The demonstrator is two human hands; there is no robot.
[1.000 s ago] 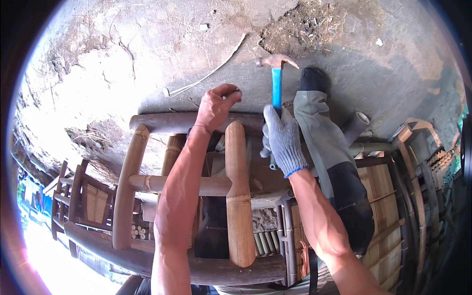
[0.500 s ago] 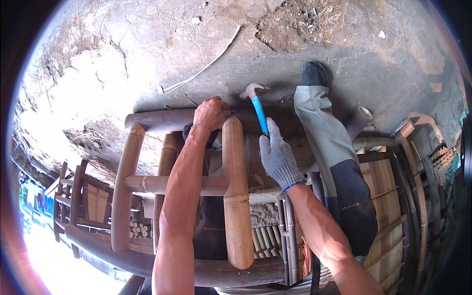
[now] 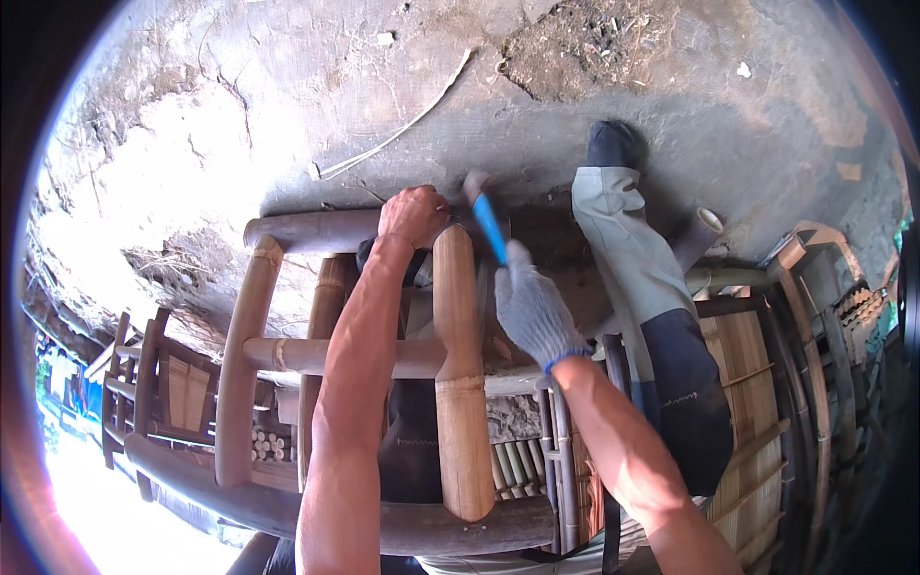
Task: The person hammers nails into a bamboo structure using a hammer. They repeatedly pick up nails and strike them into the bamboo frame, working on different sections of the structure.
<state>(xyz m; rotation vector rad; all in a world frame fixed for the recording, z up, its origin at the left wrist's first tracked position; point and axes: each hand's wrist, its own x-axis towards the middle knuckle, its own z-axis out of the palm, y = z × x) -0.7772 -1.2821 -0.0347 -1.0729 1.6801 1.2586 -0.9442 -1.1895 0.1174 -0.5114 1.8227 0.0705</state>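
My bare left hand (image 3: pixel 414 217) is closed at the far end of a bamboo frame (image 3: pixel 316 227), beside the upper tip of a light split bamboo slat (image 3: pixel 462 383). What its fingers pinch, if anything, is hidden. In my right hand (image 3: pixel 535 305), which wears a grey knitted glove, is a claw hammer (image 3: pixel 490 228) with a blue handle. The hammer head is blurred by motion and sits just right of my left hand, near the slat's tip. The slat runs toward me across the frame's crossbar (image 3: pixel 355 356) and over its near dark pole (image 3: pixel 422 530).
My outstretched leg (image 3: pixel 637 259) lies right of the frame. Beyond is a rough concrete floor (image 3: pixel 412 86) with a thin pale strip (image 3: pixel 407 125) on it. Slatted bamboo panels (image 3: pixel 743 412) stand at right; more bamboo furniture (image 3: pixel 158 383) and cut bamboo ends (image 3: pixel 271 446) are at left.
The hammer has swung left toward the slat's tip, its head now blurred. My gloved right hand moved slightly left and down with it. My left hand stays at about the same place.
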